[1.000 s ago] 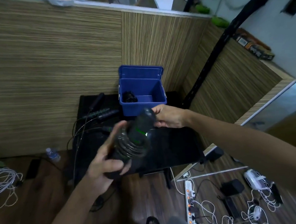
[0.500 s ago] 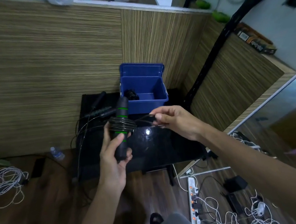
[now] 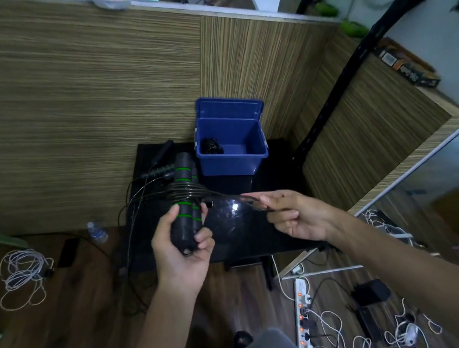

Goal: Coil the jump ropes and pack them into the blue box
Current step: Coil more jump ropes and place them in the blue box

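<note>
My left hand [image 3: 181, 251] grips the two black handles with green rings of a jump rope [image 3: 183, 178], held upright together over the black table [image 3: 237, 240]. Several turns of black cord are wound round the handles. The cord's loose stretch runs right to my right hand [image 3: 291, 212], which pinches it between thumb and fingers. The open blue box [image 3: 232, 156] stands at the table's back, lid up, with a coiled black rope [image 3: 212, 147] inside at the left. Another black jump rope [image 3: 163, 169] lies uncoiled on the table's back left.
Striped wooden partitions enclose the table at the back and right. A black pole [image 3: 334, 85] leans at the right. On the wooden floor lie a water bottle [image 3: 97, 233], a white cable bundle [image 3: 22, 275] and a power strip [image 3: 304, 321] with chargers.
The handles went from tilted to upright in my left hand. My right hand left the handle top and pulled the cord out to the right, where it now holds it taut.
</note>
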